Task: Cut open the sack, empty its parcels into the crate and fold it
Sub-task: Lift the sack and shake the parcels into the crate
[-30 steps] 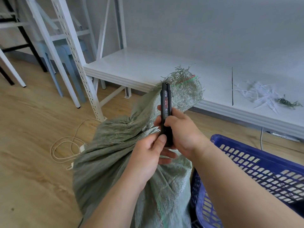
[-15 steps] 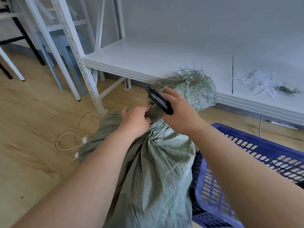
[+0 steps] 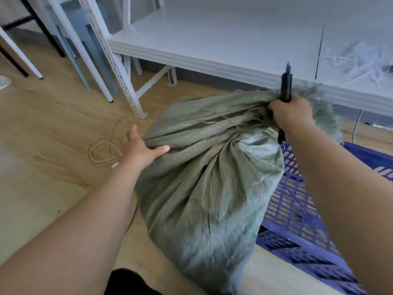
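Observation:
A full green woven sack [image 3: 202, 177] stands on the wooden floor and leans toward a blue plastic crate [image 3: 297, 211] at its right. My right hand [image 3: 291, 114] grips a black utility knife [image 3: 285, 86], which points upward, and also holds the sack's bunched neck by the frayed top. My left hand [image 3: 139, 149] rests on the sack's left shoulder, fingers spread and thumb lying across the folds. The parcels inside are hidden.
A low white shelf board [image 3: 212, 45] runs across the back, with white shreds [image 3: 357, 60] lying on it. Perforated rack posts [image 3: 114, 67] and stool legs stand at the left. A coiled pale cord [image 3: 104, 150] lies on the floor.
My left hand has let go of the sack's neck and dropped to its left side. My right hand has swung right with the knife, now upright, dragging the neck toward the crate.

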The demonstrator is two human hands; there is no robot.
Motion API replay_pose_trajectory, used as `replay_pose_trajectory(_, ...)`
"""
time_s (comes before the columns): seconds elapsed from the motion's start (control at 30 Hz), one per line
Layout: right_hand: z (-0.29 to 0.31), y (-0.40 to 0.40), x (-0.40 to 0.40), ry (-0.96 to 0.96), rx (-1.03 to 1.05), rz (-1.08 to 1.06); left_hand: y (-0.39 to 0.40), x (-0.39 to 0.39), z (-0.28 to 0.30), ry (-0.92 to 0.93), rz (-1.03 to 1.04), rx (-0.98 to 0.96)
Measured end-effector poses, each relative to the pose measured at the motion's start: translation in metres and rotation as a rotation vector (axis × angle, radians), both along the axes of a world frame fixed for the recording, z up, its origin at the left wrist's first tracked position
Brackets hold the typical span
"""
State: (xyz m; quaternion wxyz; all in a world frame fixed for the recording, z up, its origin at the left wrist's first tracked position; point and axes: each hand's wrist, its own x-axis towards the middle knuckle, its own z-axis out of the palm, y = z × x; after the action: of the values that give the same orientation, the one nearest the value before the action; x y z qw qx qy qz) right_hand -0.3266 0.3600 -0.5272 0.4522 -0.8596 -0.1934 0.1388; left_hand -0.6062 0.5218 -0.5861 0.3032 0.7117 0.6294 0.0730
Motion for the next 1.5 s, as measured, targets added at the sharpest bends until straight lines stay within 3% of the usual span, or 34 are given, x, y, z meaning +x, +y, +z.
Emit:
replay_pose_trajectory(0.17,-0.028,-0.054,0.03,0.137,0.06,-0.278,0.007,0.008,-0.014,-0.098,0.093,-0.254)
replay_pose_trajectory(0.37,-0.048,-0.103,0.036,0.208,-0.108,-0.321,0.008,0.06,0.0,-0.134,0.04,-0.142)
replay_pose_trajectory(0.47,-0.063,-0.114,0.033,0.235,-0.242,-0.248,0.006,0.085,0.017,-0.156,0.099,-0.016)
replay_pose_trajectory(0.53,-0.06,-0.113,0.029,0.082,-0.286,-0.23,0.002,0.097,0.02,-0.174,0.1,0.036)
replay_pose_trajectory(0.67,-0.03,-0.091,0.021,-0.28,-0.049,-0.091,-0.003,0.112,0.017,-0.213,0.13,0.113)
replay_pose_trajectory(0.73,-0.023,-0.077,0.026,-0.258,-0.082,0.035,-0.006,0.113,0.021,-0.251,0.147,0.148)
replay_pose_trajectory(1.0,-0.043,-0.068,0.051,0.122,-0.561,0.406,-0.007,0.112,0.032,-0.166,0.077,0.215)
replay_pose_trajectory(1.07,-0.037,-0.073,0.051,0.105,-0.616,0.507,-0.011,0.109,0.028,-0.165,0.087,0.202)
replay_pose_trajectory(1.2,-0.033,-0.084,0.042,-0.124,-0.488,0.53,-0.017,0.105,0.023,-0.206,0.121,0.213)
replay_pose_trajectory(1.33,-0.027,-0.099,0.037,0.244,-0.394,0.489,-0.014,0.107,0.022,-0.236,0.136,0.225)
replay_pose_trajectory(1.43,-0.013,-0.12,0.051,0.7,0.033,0.533,-0.014,0.11,0.02,-0.252,0.155,0.238)
replay_pose_trajectory(1.5,-0.015,-0.13,0.06,0.684,0.024,0.549,-0.015,0.112,0.018,-0.273,0.156,0.24)
